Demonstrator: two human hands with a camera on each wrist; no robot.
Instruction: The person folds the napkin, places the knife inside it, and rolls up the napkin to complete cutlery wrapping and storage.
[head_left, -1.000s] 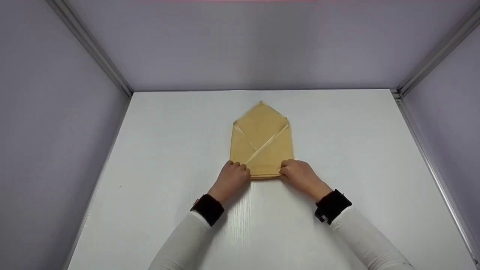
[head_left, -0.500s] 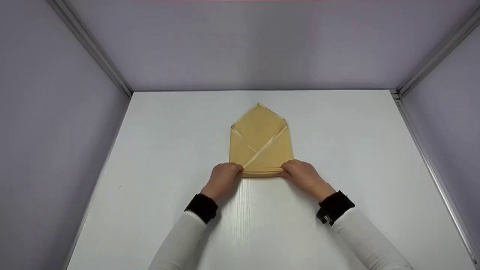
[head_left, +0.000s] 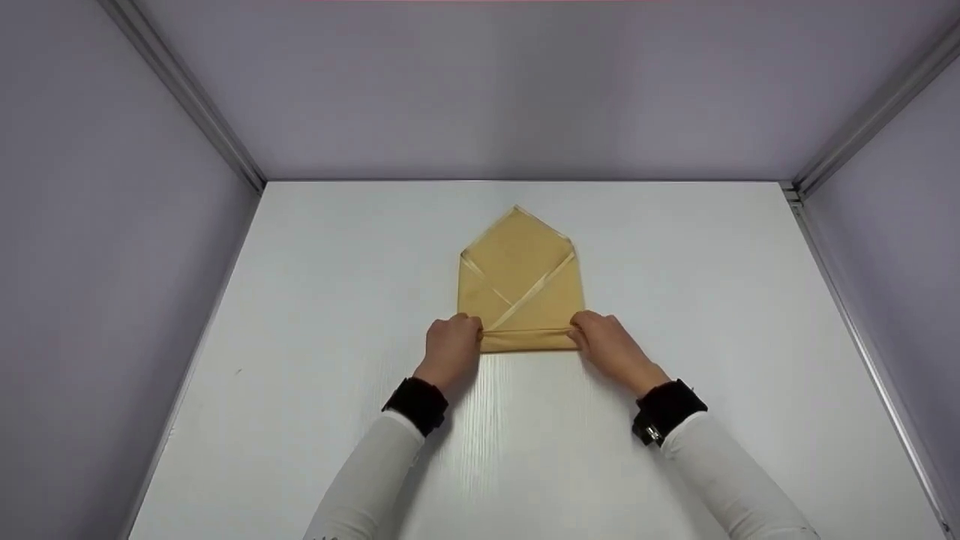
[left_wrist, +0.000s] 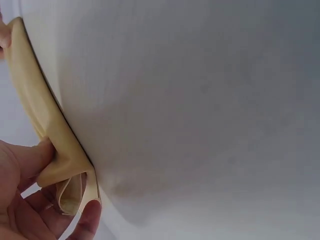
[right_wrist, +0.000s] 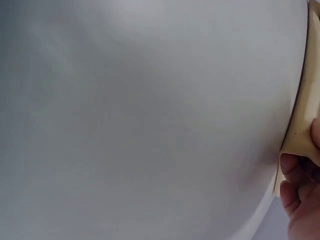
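1. Left hand (head_left: pixel 451 347): fingers curled, pinching the left end of the cloth's (head_left: pixel 520 281) folded near edge; the left wrist view shows the layers between thumb and fingers (left_wrist: pixel 80 220).
2. Right hand (head_left: pixel 606 346): pinches the right end of that fold.
3. The fold runs left to right between the hands, equally near to both.
4. The cloth lies mid-worktop (head_left: pixel 315 300), pointing away from the hands.

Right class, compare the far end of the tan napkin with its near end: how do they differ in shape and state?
The far end of the napkin comes to a point; the near end is a straight edge. The far end lies flat and untouched; the near end is rolled up, pinched by the left hand and right hand. Both rest on the white table.
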